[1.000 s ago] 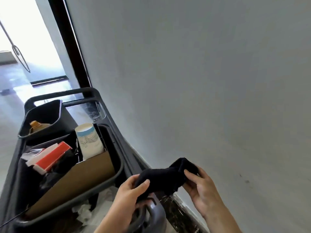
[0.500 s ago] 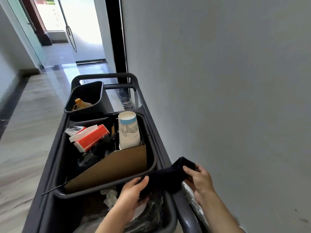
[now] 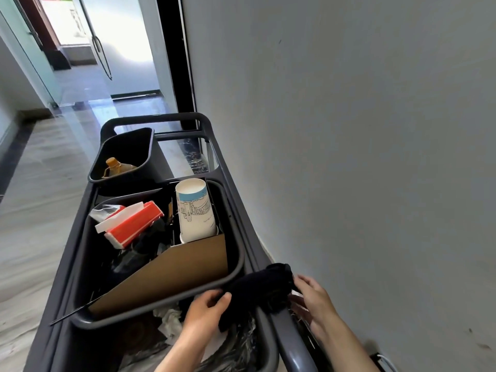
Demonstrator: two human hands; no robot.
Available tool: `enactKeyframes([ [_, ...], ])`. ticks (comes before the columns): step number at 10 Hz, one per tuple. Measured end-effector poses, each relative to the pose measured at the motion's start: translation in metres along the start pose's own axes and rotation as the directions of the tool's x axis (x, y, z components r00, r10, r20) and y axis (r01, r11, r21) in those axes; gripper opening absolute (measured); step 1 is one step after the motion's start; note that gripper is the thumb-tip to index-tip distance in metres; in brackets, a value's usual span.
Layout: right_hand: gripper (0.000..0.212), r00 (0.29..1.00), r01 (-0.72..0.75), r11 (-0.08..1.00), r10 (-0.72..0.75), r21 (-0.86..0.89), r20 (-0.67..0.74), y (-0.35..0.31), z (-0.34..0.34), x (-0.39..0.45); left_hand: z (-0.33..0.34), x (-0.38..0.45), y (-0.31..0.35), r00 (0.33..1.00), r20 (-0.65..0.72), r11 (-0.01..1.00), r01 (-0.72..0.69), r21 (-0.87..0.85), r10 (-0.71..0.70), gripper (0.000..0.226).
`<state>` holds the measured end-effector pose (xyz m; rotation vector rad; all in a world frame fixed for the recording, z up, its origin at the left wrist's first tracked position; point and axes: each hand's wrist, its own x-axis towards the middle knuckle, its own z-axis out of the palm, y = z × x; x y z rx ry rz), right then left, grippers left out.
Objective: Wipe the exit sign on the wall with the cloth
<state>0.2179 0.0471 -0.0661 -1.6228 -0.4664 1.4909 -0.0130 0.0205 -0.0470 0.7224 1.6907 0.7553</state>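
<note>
Black cloth (image 3: 261, 287) is bunched between your two hands, low in the view, over the right rail of the grey cart (image 3: 239, 200). Your left hand (image 3: 205, 308) pinches its near end, thumb over the top and fingers curled under, so that grip is closed on the fabric. Your right hand (image 3: 312, 299) sits at the cloth's far end with the fingers spread and only loosely curved; the fingertips touch the fabric, but you can't tell from here whether they really clamp it.

No exit sign shows anywhere; the grey wall (image 3: 362, 157) on your right is bare paint with a few small scuffs.

Just ahead of your hands sits a dark bin (image 3: 237, 264) in the cart. A brown cardboard sheet (image 3: 171, 272) leans across its near side. Behind that a white paper cup (image 3: 194, 210) with blue line drawing stands upside down, and beside it, to the left, lies a red and white box (image 3: 131, 224), tilted. A smaller bin (image 3: 150, 146) further along the cart holds an amber bottle (image 3: 114, 166). Below your left hand, crumpled white paper (image 3: 170, 318) lies in the nearest compartment, on dark plastic.

Past the cart, the corridor floor runs to a glass door (image 3: 112, 36) with bright daylight behind.
</note>
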Motion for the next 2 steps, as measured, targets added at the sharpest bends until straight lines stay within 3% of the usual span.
enactKeyframes([
  [1,0.019,0.999,0.025,0.999,-0.025,0.022,-0.026,0.001,-0.005,-0.004,-0.005,-0.009,0.002,0.996,-0.042,0.996,-0.082,0.039,0.084,0.016],
  [2,0.03,0.985,0.12,0.988,-0.13,-0.092,-0.111,-0.005,-0.014,-0.026,-0.007,-0.03,0.013,0.946,-0.136,0.942,-0.264,0.206,0.295,0.008],
])
